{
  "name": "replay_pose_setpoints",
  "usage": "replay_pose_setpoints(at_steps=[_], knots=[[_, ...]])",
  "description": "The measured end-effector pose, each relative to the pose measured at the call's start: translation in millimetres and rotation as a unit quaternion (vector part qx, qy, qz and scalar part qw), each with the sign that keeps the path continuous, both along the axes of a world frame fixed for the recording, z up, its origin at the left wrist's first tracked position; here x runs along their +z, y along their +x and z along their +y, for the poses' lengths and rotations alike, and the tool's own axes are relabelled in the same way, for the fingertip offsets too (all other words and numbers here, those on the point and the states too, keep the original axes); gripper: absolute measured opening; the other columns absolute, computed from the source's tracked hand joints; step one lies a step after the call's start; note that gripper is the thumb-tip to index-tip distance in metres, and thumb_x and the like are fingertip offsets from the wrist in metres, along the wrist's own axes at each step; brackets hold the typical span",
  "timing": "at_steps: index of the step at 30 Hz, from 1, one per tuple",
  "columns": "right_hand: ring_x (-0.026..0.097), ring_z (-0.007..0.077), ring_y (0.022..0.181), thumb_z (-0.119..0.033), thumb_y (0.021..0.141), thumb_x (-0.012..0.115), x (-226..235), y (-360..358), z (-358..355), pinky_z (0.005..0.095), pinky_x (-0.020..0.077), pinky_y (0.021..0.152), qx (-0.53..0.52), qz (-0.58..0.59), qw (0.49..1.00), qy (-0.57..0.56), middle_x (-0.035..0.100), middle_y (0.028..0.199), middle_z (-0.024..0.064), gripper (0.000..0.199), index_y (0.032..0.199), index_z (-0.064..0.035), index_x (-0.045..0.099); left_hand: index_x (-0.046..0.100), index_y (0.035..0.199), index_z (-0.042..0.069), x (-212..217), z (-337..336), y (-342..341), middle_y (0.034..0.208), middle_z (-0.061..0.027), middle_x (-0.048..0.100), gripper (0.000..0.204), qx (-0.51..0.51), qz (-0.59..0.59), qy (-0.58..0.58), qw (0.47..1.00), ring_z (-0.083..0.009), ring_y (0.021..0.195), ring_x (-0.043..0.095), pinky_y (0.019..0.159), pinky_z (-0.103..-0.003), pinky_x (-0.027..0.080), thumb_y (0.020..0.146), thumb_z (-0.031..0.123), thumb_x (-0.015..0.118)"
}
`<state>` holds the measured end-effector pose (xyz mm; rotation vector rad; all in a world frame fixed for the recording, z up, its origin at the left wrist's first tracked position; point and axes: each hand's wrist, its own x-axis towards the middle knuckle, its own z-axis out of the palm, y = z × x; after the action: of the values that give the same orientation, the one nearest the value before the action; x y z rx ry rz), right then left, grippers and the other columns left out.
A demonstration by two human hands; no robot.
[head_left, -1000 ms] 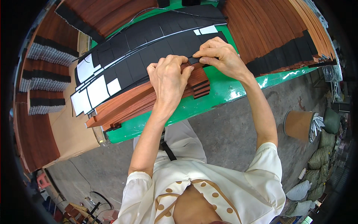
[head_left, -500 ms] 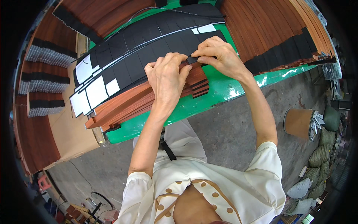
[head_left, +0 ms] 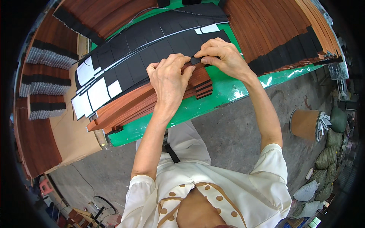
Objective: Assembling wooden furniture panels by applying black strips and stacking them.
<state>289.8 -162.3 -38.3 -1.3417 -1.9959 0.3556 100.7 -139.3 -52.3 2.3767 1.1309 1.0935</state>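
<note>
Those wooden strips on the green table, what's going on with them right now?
A person stands at the green table. The left hand presses flat on a stack of reddish-brown wooden strips, while the right hand pinches a small black patch at the strips' end. Rows of black patches lie just beyond.

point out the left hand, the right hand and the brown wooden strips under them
left hand [head_left: 169,78], head view, back of the hand
right hand [head_left: 222,57], head view, back of the hand
brown wooden strips [head_left: 127,106], head view, top face of the stack
</note>
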Motion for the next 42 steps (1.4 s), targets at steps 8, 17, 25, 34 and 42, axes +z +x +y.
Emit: replay_pose_setpoints(at_steps=[8,17,25,34,42], knots=[[0.057,0.0210,0.085,-0.012,0.077,0.068,1,4,-3,0.0317,0.0464,0.077,-0.002,-0.009,1.000,-0.027,0.064,0.089,0.0056,0.021,0.097,-0.0071,0.069,0.067,0.086,0.009,-3,3,0,0.080,0.0004,0.063,0.019,-0.003,0.001,0.010,1.000,-0.0168,0.071,0.057,0.078,-0.036,0.033,0.069,0.015,0.074],[0.058,0.0107,0.090,-0.015,0.087,0.062,-17,11,-16,0.0237,0.0463,0.077,-0.071,0.233,0.961,-0.134,0.063,0.100,0.0035,0.025,0.109,-0.0049,0.065,0.069,0.089,0.008,-2,3,-2,0.082,-0.0015,0.065,0.020,-0.007,0.034,0.009,0.999,-0.0171,0.075,0.060,0.079,-0.035,0.035,0.078,0.024,0.070],[0.055,0.0090,0.085,-0.014,0.088,0.062,-22,9,-16,0.0231,0.0454,0.076,-0.090,0.231,0.956,-0.159,0.062,0.097,0.0007,0.022,0.107,-0.0047,0.066,0.070,0.088,0.008,-3,3,-1,0.077,-0.0012,0.064,0.017,-0.003,0.031,0.030,0.999,-0.0169,0.071,0.058,0.073,-0.034,0.035,0.078,0.022,0.070],[0.058,0.0096,0.079,-0.018,0.085,0.064,-32,-8,-19,0.0235,0.0483,0.072,-0.136,0.295,0.938,-0.124,0.064,0.090,0.0017,0.025,0.104,-0.0019,0.064,0.068,0.091,0.012,-1,1,3,0.070,0.0007,0.056,0.014,-0.012,0.042,0.076,0.996,-0.0158,0.065,0.052,0.067,-0.033,0.032,0.078,0.018,0.069],[0.054,0.0191,0.082,-0.019,0.085,0.060,-42,-62,-8,0.0318,0.0453,0.070,-0.323,0.286,0.902,-0.015,0.057,0.089,0.0096,0.025,0.100,-0.0011,0.051,0.066,0.087,0.016,-14,6,5,0.067,0.0034,0.047,0.014,-0.014,0.038,0.181,0.983,-0.0141,0.061,0.046,0.065,-0.033,0.030,0.074,0.012,0.064]])
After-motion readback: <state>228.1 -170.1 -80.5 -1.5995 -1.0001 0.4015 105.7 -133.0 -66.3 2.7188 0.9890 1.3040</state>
